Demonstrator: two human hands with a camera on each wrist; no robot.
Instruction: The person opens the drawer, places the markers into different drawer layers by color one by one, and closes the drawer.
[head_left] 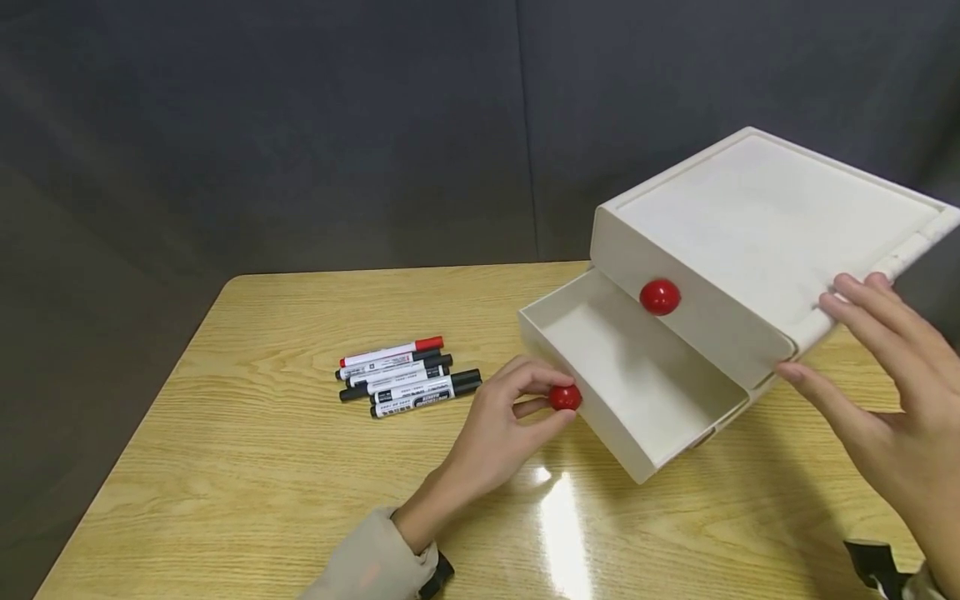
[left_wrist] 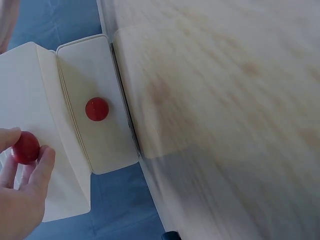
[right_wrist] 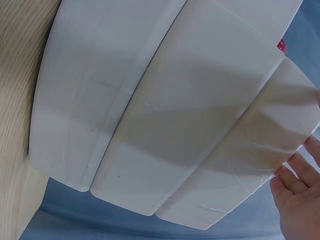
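A white drawer unit [head_left: 780, 225] stands at the right of the table, its lower drawer [head_left: 630, 367] pulled out and its upper drawer [head_left: 705, 325] closed. With thumb and fingers my left hand [head_left: 498, 425] pinches the round red knob [head_left: 566, 397] on the front of the lower drawer; the left wrist view shows this grip too. A second red knob [head_left: 660, 297] sits on the upper drawer. My right hand [head_left: 903, 375] touches the unit's near right edge, fingers extended on top and thumb at the front corner. In the right wrist view its fingertips meet the white side panel [right_wrist: 190, 110].
Several markers [head_left: 408, 375] with black or red caps lie in a group on the wooden table [head_left: 247, 467], left of the drawer. Behind the table hangs a dark curtain [head_left: 375, 133]. The inside of the lower drawer shows bare white.
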